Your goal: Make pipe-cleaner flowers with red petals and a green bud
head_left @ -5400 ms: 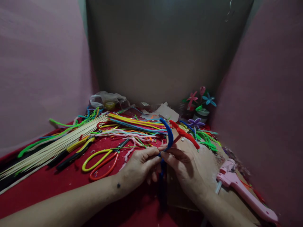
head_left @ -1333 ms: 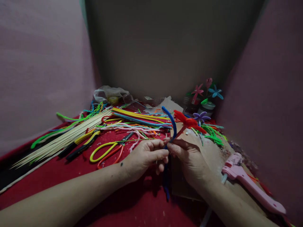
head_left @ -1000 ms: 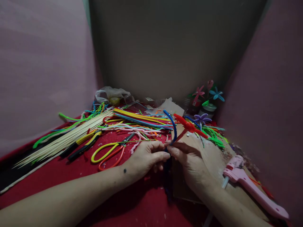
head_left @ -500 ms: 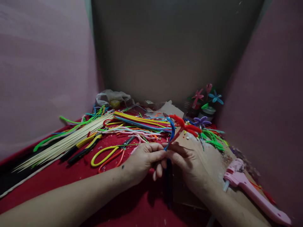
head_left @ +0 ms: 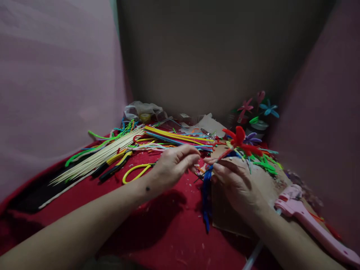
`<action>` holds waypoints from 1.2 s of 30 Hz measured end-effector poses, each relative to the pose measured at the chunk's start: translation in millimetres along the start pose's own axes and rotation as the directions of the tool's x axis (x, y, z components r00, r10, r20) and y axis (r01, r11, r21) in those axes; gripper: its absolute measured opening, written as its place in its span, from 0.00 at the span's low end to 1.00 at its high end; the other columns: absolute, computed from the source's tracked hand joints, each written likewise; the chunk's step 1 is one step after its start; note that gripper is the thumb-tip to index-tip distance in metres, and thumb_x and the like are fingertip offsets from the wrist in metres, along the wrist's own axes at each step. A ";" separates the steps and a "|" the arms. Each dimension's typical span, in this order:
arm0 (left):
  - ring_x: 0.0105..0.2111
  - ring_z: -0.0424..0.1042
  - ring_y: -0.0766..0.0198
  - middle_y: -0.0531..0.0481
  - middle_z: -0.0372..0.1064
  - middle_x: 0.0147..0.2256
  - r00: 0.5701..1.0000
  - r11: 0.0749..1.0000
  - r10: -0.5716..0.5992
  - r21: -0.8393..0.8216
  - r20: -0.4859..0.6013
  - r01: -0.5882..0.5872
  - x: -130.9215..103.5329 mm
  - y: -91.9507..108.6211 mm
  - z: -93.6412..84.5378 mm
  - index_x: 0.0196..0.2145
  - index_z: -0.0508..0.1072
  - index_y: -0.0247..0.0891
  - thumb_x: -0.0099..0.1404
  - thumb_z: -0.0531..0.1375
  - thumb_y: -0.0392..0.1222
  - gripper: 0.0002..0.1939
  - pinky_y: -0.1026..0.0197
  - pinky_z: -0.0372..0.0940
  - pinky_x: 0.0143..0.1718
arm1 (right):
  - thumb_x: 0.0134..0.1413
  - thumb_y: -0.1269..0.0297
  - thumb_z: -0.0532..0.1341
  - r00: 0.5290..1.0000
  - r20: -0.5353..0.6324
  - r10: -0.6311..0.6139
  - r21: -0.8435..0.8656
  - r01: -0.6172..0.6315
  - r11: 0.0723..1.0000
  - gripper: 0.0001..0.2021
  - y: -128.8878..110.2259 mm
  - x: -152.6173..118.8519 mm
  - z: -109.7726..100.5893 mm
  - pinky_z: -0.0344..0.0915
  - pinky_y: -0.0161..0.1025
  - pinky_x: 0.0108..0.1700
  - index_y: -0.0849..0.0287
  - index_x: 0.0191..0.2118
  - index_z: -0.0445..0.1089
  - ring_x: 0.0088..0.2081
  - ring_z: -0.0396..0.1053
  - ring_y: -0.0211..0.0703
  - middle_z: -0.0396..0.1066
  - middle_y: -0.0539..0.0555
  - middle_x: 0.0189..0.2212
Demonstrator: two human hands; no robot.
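Left hand [head_left: 177,161] has moved away from the red flower [head_left: 240,140] since half a second ago; the blue strips [head_left: 207,195] in the grip, one of which then arched above the fingers, now hang below the right hand [head_left: 239,183]. Pink walls [head_left: 56,75] bound the work area at left and right, with a dark wall [head_left: 219,56] across the back. Red cloth [head_left: 174,240] covers the floor of this area and shows bare between the forearms. Cardboard [head_left: 229,223] lies under the right hand, its near corner exposed beside the hanging strips. Bundled sticks [head_left: 101,159] run along the left side. A pink glue gun [head_left: 309,217] rests just beyond the right forearm, limiting room there. A visible gap separates the left fingertips from the flower stem. Left grip: fingers curled, tips close; whether they press together cannot be told. Right grip: thumb and fingers pinch the stem and strips. The flower is held over the cardboard, its fuzzy petals spread outward, its reddish stem slanting down-left to the fingertips. The strips hang in a loose, narrow bunch.
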State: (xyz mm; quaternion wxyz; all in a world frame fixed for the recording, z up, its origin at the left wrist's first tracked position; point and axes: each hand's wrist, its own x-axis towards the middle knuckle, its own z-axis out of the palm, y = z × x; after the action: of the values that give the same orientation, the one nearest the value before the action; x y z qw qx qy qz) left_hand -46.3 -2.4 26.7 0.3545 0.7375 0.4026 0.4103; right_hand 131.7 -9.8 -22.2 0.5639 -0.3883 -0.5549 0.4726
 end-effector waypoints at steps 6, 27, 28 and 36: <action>0.26 0.66 0.67 0.51 0.69 0.26 0.998 0.877 -0.012 0.480 0.056 -0.016 9.3 -3.4 -42.7 0.33 0.73 0.35 0.61 0.55 0.42 0.10 0.66 0.58 0.28 | 0.47 0.61 0.62 0.998 -0.034 0.043 0.007 -0.043 0.999 0.10 -4.6 0.5 -2.0 0.58 0.38 0.31 0.56 0.35 0.76 0.30 0.65 0.41 0.74 0.52 0.30; 0.34 0.72 0.50 0.35 0.70 0.38 0.947 0.415 -0.283 0.910 0.152 -0.022 9.8 -64.0 -23.0 0.40 0.68 0.34 0.63 0.45 0.34 0.14 0.54 0.63 0.32 | 0.45 0.64 0.64 0.981 -0.018 0.193 0.126 -0.189 0.974 0.05 -25.8 1.3 -1.9 0.65 0.40 0.34 0.52 0.29 0.78 0.24 0.66 0.41 0.72 0.49 0.20; 0.36 0.71 0.50 0.35 0.70 0.39 0.953 0.428 -0.263 0.903 0.151 -0.025 12.8 -66.5 -22.1 0.40 0.68 0.33 0.63 0.46 0.33 0.14 0.54 0.63 0.34 | 0.45 0.64 0.64 0.981 -0.019 0.195 0.127 -0.191 0.973 0.05 -25.0 1.2 -1.9 0.65 0.39 0.34 0.52 0.30 0.78 0.25 0.66 0.41 0.72 0.49 0.20; 0.38 0.70 0.55 0.36 0.70 0.37 0.977 0.464 -0.208 0.884 0.039 0.064 44.0 -70.7 -19.5 0.37 0.70 0.32 0.63 0.48 0.32 0.12 0.58 0.62 0.39 | 0.45 0.62 0.64 0.978 -0.015 0.210 0.091 -0.207 0.974 0.08 -23.6 0.2 -2.3 0.64 0.39 0.34 0.54 0.32 0.78 0.28 0.67 0.44 0.74 0.51 0.24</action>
State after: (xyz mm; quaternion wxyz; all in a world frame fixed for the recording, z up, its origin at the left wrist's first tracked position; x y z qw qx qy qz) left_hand -70.2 70.3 -11.6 -0.0141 0.8070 0.5869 0.0634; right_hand 136.4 -15.3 0.4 0.5345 -0.4246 -0.4826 0.5487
